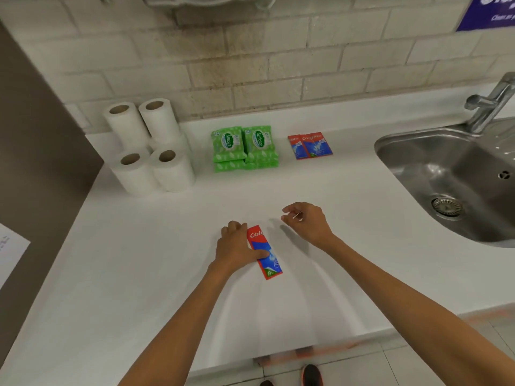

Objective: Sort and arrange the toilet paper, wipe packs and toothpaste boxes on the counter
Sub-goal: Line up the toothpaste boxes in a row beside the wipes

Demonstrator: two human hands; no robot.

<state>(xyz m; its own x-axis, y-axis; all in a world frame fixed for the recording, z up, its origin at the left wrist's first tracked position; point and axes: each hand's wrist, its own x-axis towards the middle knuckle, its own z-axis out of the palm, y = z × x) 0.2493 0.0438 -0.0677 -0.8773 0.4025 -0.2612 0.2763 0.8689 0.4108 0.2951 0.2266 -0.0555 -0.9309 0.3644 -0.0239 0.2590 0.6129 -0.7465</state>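
One toothpaste box [264,252] apart on the bench [139,246], gripped by the left hand [239,246], probably bound for the pair [309,146] near the wall [250,79]; right hand [306,222] relaxed, empty, just beside.

Ahead of my left hand [237,246] and right hand [305,221], bare counter [139,260] runs open up to the back row. There, the toilet paper rolls [147,151] stand ahead-left of the left hand, the stacked wipe packs [245,147] straight ahead, and the far toothpaste boxes [309,146] ahead of the right hand, with gaps between the groups. The near toothpaste box [266,252], under my left thumb, fills part of the gap between the hands. Right of the right hand the sink [446,168] drops away, its tap [490,107] rising behind. Left of the left hand the surface is open up to the brown side panel [33,135].
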